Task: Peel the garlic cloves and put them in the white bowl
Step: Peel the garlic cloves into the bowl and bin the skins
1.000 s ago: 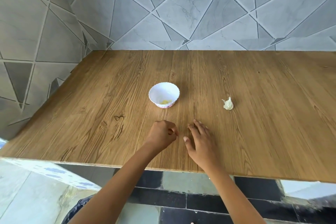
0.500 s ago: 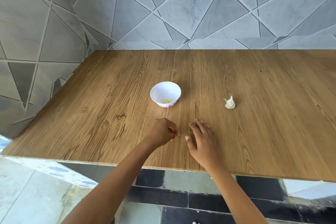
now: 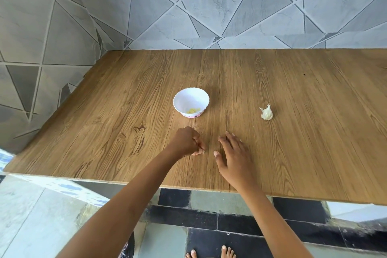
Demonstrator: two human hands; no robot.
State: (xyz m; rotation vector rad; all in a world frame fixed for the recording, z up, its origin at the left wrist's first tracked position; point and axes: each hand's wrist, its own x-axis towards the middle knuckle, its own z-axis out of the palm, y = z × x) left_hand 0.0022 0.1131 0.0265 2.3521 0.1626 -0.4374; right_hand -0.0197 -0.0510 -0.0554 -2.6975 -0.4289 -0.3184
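Barely anything has shifted over the last second. Both hands sit where they were near the front edge of the brown wood-grain table, and only the view has tipped a little. To my eye that means no fresh clove has gone in. The small white scalloped bowl stands beyond the hands toward the middle of the table, holding the same few pale yellow peeled cloves at its bottom. The white papery piece of unpeeled garlic lies untouched, well apart to the right.

The left hand is curled into a loose fist with its knuckles up, thumb and fingertips drawn together just above the wood. Whether a scrap of skin is pinched there I cannot tell. The right hand lies just beside it, palm down, fingers straight and slightly spread on the tabletop, holding nothing. Neither hand touches the bowl or the garlic.
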